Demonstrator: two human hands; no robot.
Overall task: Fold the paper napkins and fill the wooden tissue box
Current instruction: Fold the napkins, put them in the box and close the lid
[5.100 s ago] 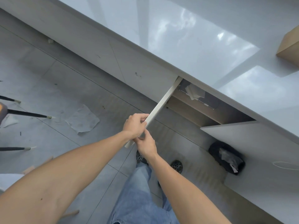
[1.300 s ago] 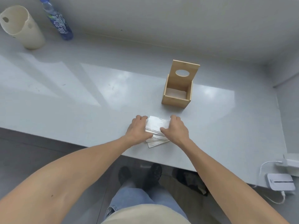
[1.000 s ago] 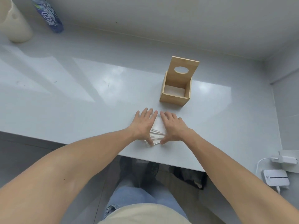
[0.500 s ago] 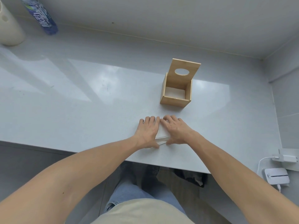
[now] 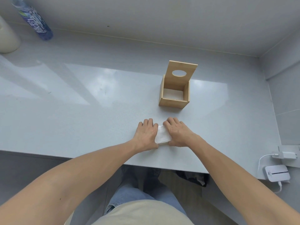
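A stack of white paper napkins [image 5: 162, 135] lies on the grey counter near its front edge. My left hand [image 5: 146, 133] presses against the stack's left side and my right hand [image 5: 177, 133] against its right side, fingers curled over the far edge, squeezing the stack between them. Only a narrow strip of napkins shows between the hands. The wooden tissue box [image 5: 174, 93] stands a little farther back and to the right, its lid with an oval hole tipped up and open. A white layer shows at the bottom of the box.
A blue-labelled bottle [image 5: 34, 20] and a cream jug [image 5: 7, 39] stand at the far left by the wall. A white router [image 5: 277, 175] and a plugged-in charger [image 5: 285, 155] sit at the right edge. The grey counter [image 5: 81, 111] meets a wall behind.
Earlier I was at a drawer under the counter. Since then the fanned napkins have been pushed together: my hands went from flat on top of them to gripping the stack's sides.
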